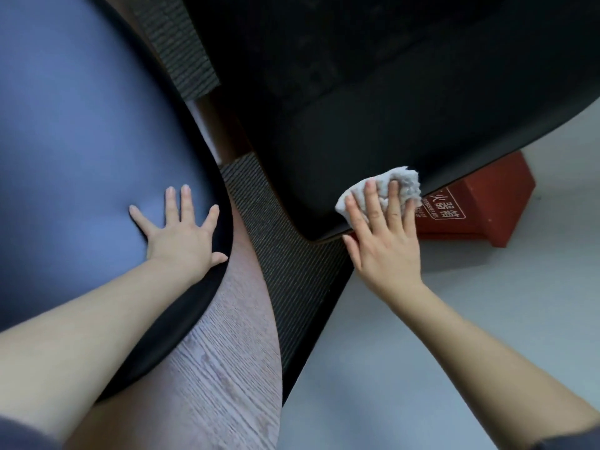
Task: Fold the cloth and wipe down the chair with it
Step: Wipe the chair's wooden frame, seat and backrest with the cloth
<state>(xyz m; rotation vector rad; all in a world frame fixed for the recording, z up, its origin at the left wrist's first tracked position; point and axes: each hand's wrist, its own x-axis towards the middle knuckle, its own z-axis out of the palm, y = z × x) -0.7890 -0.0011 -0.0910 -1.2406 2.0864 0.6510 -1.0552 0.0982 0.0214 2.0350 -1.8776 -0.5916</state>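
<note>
Cloth (pixel 402 180): lay bunched on the near rim of the black chair (pixel 389 125), pinned under the straight, slightly spread fingers (pixel 370 203) of the right hand (pixel 386 241). Needed, by the look of it, a sweep up and rightward along that rim. Left hand (pixel 181 232): rested well apart, flat and splayed on the blue seat (pixel 81 141).

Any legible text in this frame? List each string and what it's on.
"火器箱": white characters in a white outline on the red box; the start of the label is hidden near the right hand and the cloth.
Small line of Latin letters under those characters, same box: too small and blurred to read.
No other text visible.
</note>
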